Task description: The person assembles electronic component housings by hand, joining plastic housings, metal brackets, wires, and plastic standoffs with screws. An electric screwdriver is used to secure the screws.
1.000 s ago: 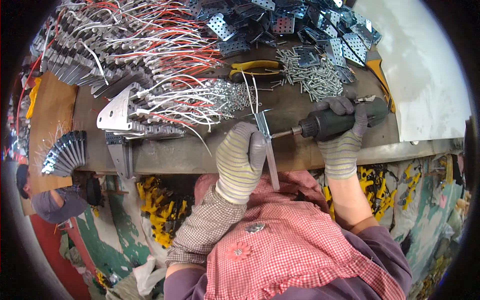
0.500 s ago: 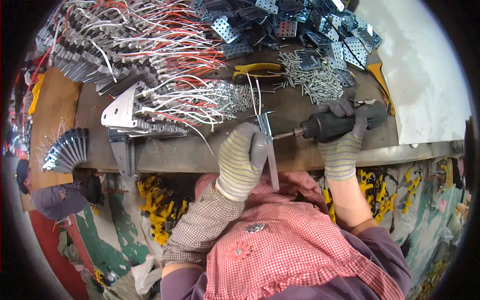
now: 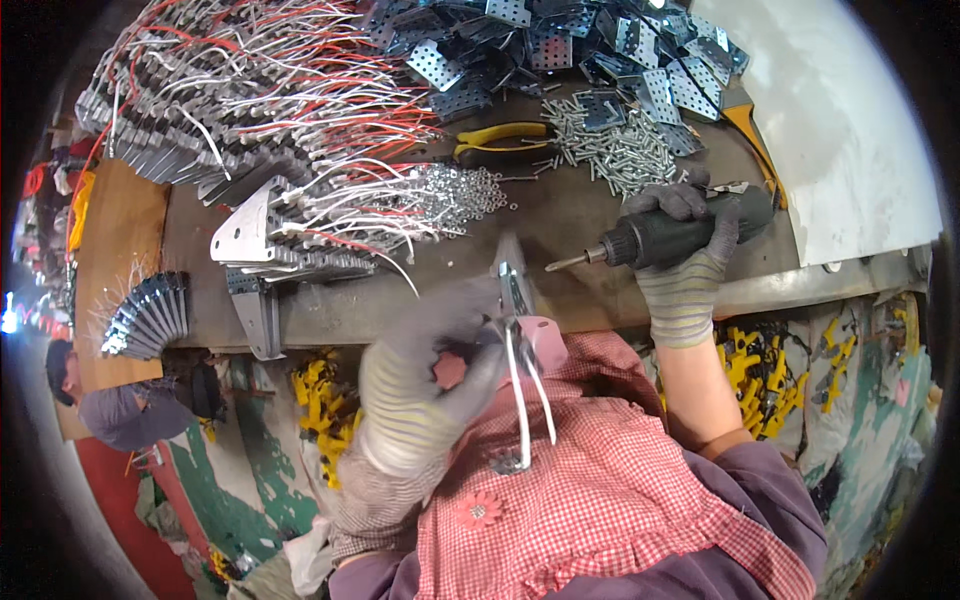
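My left hand (image 3: 425,380), in a grey striped glove, pinches a metal bracket (image 3: 514,292) over the table's near edge. Two white wires (image 3: 521,400) hang from the bracket over my checked apron; the hand and part are blurred by motion. My right hand (image 3: 685,285), gloved alike, is wrapped round a black electric screwdriver (image 3: 655,238). Its bit (image 3: 568,263) points left and stands apart from the bracket. Beyond my hands lie a heap of screws (image 3: 615,145) and a spread of small nuts (image 3: 468,195).
Stacked metal brackets with white and red wires (image 3: 260,90) cover the far left. Perforated bluish plates (image 3: 560,50) are heaped at the back. Yellow-handled pliers (image 3: 502,138) lie mid-table. A fan of metal pieces (image 3: 150,315) sits left, near a capped person (image 3: 135,415).
My left hand has moved down and left with the bracket, away from the screwdriver bit. The bracket has turned, so its wires now hang toward me. My right hand stays nearly in place.
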Demonstrator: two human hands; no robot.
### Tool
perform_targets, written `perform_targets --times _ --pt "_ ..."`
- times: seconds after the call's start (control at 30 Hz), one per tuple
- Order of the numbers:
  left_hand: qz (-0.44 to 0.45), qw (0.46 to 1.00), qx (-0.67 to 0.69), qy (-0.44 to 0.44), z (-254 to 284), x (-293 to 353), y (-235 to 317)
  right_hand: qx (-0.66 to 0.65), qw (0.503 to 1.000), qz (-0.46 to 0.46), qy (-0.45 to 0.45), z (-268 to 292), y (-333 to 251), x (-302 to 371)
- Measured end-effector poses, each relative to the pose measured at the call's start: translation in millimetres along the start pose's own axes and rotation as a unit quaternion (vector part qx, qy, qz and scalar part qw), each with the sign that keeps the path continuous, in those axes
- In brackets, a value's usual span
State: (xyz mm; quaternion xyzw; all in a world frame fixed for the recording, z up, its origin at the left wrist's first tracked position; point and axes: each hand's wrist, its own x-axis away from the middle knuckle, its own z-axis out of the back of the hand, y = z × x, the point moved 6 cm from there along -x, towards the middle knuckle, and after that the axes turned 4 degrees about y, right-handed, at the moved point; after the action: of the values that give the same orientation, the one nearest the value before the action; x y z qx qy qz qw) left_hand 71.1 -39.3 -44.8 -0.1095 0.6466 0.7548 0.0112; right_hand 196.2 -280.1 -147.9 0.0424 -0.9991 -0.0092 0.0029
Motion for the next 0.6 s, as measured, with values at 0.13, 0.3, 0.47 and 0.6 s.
perform_targets --times 0.13,0.3,0.47,0.6 --pt "-0.023 0.986 -0.16 -0.034 -10.8 11.1 -41.7 0.01 1.0 0.006 0.025 -0.2 5.8 3.3" --pt "-0.033 0.99 -0.131 -0.034 -14.5 9.8 -55.1 0.056 0.998 0.025 0.026 2.4 4.7 3.8" --pt "-0.142 0.971 -0.188 -0.034 -21.4 -10.5 -39.7 0.041 0.998 0.019 0.034 1.6 4.3 4.6" --pt "-0.087 0.962 -0.258 -0.037 -29.4 -18.1 -42.9 0.028 0.999 0.016 0.026 5.8 2.3 3.1"
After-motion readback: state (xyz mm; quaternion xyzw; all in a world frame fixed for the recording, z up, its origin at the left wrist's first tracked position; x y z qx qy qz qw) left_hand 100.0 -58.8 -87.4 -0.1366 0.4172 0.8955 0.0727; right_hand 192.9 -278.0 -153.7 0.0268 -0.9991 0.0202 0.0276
